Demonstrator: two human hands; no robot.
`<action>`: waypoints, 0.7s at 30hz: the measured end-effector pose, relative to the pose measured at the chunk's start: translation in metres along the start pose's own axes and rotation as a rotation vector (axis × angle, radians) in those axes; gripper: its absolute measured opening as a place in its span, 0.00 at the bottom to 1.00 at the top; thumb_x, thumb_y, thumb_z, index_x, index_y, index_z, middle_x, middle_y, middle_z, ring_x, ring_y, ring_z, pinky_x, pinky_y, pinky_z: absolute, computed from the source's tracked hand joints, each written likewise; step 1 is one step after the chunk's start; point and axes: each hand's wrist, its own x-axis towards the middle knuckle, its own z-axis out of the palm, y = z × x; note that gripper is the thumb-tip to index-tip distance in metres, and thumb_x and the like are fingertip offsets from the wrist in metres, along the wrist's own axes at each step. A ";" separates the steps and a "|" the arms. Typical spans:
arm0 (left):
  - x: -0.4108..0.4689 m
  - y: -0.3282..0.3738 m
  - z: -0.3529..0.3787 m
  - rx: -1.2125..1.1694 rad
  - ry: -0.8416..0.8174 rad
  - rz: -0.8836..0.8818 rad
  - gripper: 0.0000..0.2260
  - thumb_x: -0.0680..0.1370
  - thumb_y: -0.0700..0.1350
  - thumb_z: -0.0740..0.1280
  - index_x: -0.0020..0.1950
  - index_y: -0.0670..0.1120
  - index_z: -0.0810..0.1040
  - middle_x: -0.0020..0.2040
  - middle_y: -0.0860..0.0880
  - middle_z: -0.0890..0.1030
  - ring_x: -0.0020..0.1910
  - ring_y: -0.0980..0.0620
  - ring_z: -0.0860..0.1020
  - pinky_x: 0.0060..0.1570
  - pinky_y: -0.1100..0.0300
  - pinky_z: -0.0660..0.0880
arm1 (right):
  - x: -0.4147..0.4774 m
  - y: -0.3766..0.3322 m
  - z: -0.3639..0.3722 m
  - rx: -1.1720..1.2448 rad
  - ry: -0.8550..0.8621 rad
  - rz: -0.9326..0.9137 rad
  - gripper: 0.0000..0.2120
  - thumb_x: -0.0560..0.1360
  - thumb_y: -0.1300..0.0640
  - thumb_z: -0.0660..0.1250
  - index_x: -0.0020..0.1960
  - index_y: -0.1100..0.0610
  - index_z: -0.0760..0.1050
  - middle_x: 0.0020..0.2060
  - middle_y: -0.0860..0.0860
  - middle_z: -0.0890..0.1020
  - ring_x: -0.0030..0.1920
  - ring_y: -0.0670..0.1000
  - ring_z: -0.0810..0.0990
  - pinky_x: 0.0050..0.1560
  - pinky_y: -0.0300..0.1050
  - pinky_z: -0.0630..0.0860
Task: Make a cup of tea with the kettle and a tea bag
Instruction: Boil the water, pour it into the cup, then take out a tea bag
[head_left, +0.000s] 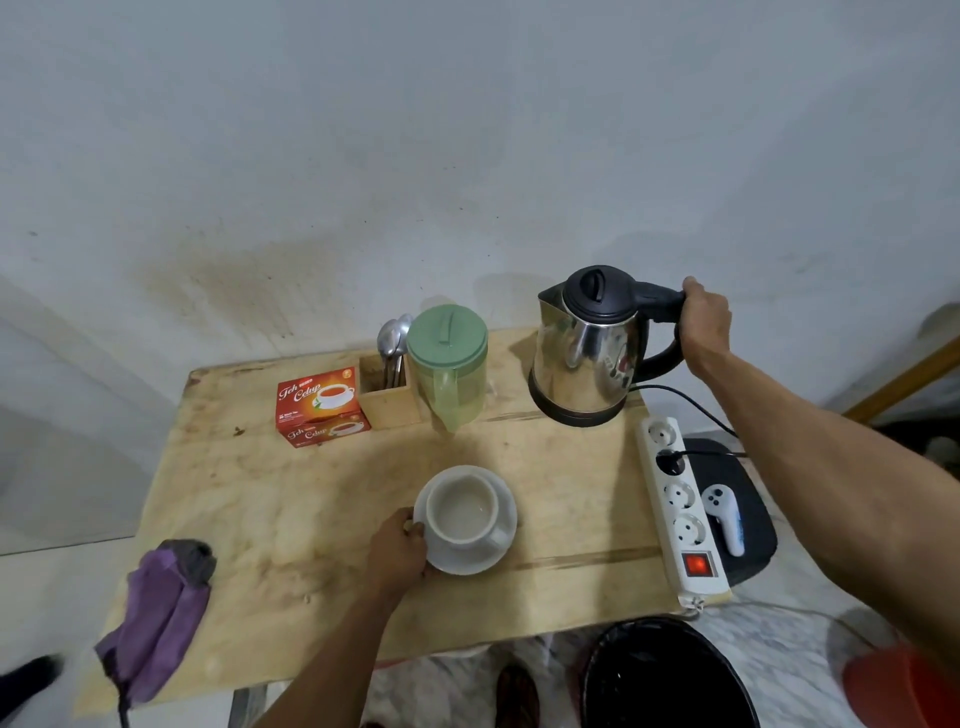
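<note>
A steel kettle (587, 353) with a black lid stands on its base at the back right of the wooden table (291, 499). My right hand (704, 322) is closed around its black handle. A white cup (463, 512) sits on a white saucer (501, 545) near the table's middle; I see no tea bag in the cup. My left hand (397, 551) grips the saucer's left rim. A red tea box (319, 405) lies at the back left.
A wooden holder with spoons (389, 392) and a green-lidded jug (449, 364) stand between box and kettle. A white power strip (680, 504) with a lit red switch lies along the right edge. A purple cloth (161, 618) hangs at the front left. A black bin (665, 675) stands below.
</note>
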 end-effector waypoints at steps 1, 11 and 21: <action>0.001 0.000 0.000 0.001 0.004 -0.005 0.11 0.81 0.39 0.59 0.62 0.42 0.76 0.34 0.41 0.82 0.30 0.41 0.80 0.33 0.50 0.78 | 0.003 -0.002 -0.001 -0.027 -0.022 -0.008 0.24 0.73 0.42 0.55 0.43 0.63 0.76 0.45 0.58 0.82 0.46 0.61 0.78 0.51 0.54 0.74; 0.000 -0.003 0.001 0.011 0.004 0.001 0.12 0.81 0.40 0.59 0.64 0.43 0.75 0.36 0.39 0.83 0.33 0.39 0.82 0.37 0.46 0.80 | -0.012 -0.013 0.002 -0.049 -0.042 -0.069 0.23 0.72 0.39 0.60 0.33 0.59 0.70 0.33 0.57 0.77 0.29 0.55 0.76 0.40 0.48 0.71; -0.001 -0.005 0.003 -0.020 0.000 -0.006 0.13 0.82 0.43 0.60 0.64 0.44 0.75 0.45 0.39 0.84 0.40 0.39 0.83 0.43 0.42 0.80 | -0.039 -0.042 -0.014 -0.069 -0.060 -0.221 0.24 0.71 0.39 0.60 0.36 0.62 0.73 0.32 0.61 0.71 0.27 0.54 0.71 0.32 0.45 0.68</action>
